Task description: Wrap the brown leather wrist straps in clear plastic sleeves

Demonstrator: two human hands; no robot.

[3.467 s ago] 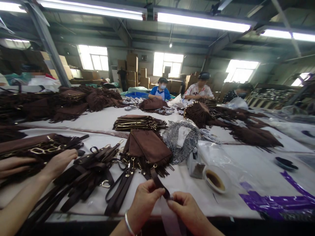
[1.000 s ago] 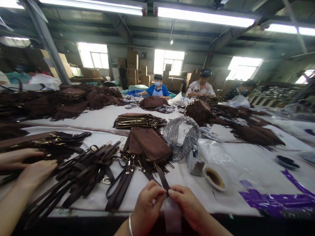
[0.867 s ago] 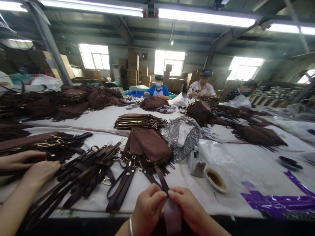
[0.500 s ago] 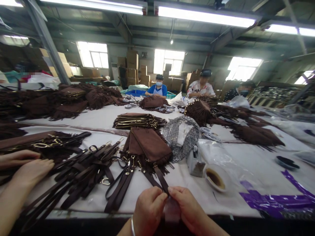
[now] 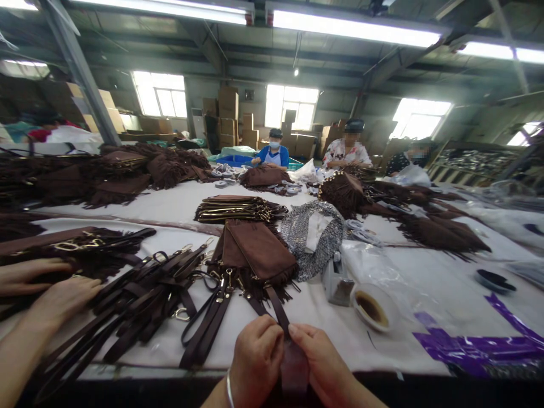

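My right hand (image 5: 321, 354) pinches a dark brown wrist strap (image 5: 278, 309), thumb on top, near the table's front edge. Curled against the strap's other side is my left hand (image 5: 257, 351), its fingers closed and a bracelet on the wrist. The strap runs up to a brown suede pouch (image 5: 270, 252) with fringe and a zip. Between my hands its lower part hangs down, shiny and partly hidden by my fingers. Beside it lie more straps with gold clasps (image 5: 221, 297), attached to the pouches underneath.
A pile of loose straps (image 5: 157, 294) lies left, where a co-worker's hands (image 5: 63, 297) work. Behind the pouch sit stacked pouches (image 5: 238, 209) and black-and-white fabric (image 5: 312, 238). To the right are a tape dispenser (image 5: 339, 283), a tape roll (image 5: 374, 309) and purple plastic (image 5: 476, 348).
My left hand has shifted slightly up and left, and more of the strap shows between my hands. The co-worker's hands at left have moved a little to the right.
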